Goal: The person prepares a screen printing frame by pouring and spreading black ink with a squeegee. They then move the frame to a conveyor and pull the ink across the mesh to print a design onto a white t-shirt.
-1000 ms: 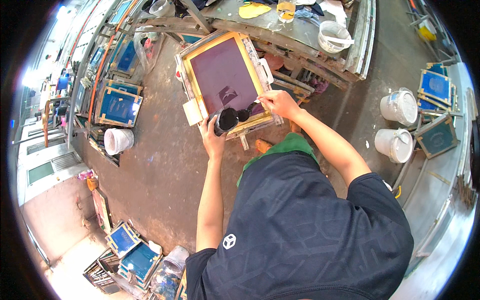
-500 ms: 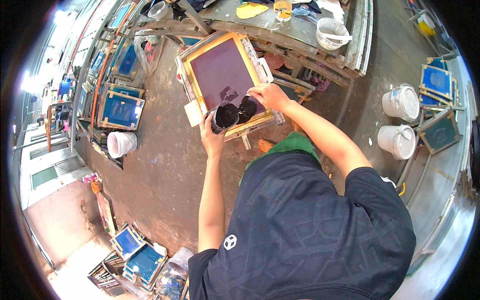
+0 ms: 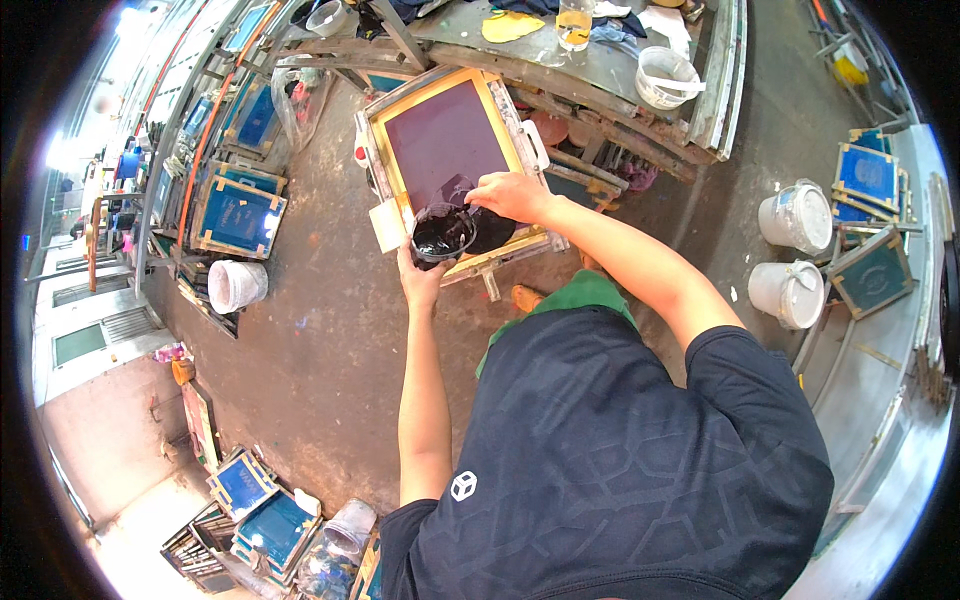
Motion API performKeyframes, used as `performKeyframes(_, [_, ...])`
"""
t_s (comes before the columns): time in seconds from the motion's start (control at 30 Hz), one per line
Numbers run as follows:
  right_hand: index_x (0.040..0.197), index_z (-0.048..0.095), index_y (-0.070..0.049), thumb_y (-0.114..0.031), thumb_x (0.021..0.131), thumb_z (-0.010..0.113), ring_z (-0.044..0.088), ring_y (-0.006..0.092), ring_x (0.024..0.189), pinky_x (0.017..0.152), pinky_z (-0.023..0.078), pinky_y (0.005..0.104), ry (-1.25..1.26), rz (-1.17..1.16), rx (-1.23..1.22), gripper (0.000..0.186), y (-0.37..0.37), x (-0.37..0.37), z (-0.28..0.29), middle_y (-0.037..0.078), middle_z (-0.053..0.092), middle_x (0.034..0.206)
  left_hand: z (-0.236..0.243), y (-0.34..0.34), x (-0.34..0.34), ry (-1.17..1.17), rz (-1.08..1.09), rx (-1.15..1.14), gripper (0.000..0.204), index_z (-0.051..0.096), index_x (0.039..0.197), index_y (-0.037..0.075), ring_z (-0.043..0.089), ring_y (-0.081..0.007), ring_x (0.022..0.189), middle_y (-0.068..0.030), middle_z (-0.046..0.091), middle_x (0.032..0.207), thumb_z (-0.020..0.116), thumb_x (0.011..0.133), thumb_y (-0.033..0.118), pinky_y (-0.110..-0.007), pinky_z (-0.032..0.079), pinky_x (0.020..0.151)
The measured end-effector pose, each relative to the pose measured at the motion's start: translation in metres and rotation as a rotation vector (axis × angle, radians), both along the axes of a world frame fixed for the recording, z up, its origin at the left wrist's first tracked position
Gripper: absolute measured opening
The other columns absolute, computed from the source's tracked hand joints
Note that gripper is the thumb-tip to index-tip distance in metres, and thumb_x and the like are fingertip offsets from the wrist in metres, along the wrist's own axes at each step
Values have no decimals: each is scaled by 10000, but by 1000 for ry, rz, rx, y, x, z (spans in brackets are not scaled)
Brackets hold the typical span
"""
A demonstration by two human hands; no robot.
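Head view: forearms (image 3: pixel 424 390) converge, hands (image 3: pixel 510 197) close together at dark cup (image 3: pixel 443 232).

On the worktop (image 3: pixel 598 70), a flat yellow piece (image 3: pixel 513 28), a clear jar (image 3: pixel 574 28) and a white tub (image 3: pixel 658 95); at right, two pale buckets (image 3: pixel 788 296); at left, blue framed panels (image 3: pixel 232 220) near another bucket (image 3: pixel 236 290).

Tub (image 3: pixel 432 260) (black inside), over purple screen (image 3: pixel 445 135)
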State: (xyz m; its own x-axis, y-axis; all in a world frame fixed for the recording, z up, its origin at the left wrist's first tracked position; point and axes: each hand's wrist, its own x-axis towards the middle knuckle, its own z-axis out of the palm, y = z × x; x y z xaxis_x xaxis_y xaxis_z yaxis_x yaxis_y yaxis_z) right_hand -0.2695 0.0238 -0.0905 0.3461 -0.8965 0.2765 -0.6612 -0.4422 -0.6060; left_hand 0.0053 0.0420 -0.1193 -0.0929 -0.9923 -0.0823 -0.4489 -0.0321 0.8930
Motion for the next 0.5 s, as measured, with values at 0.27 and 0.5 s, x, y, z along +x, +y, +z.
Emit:
performKeyframes(0.27, [1056,695,-138,-216,928,618,647,273,904,783,523,397,231,264,-67,169,-4,-7,6,70,622,879,2,5,-12,364,107,225,951,402,1437,36,569,-253,1231,-109,579,1332,852,605,-59,-367,449,1058])
performKeyframes(0.5, [1020,726,-185,-293,952,582,639,271,948,829,500,407,117,116,-83,192,-10,-12,44,61,651,902,-35,8,-21,234,116,72,912,438,1433,20,531,-250,1270,-114,546,1366,882,637,7,-367,475,1043])
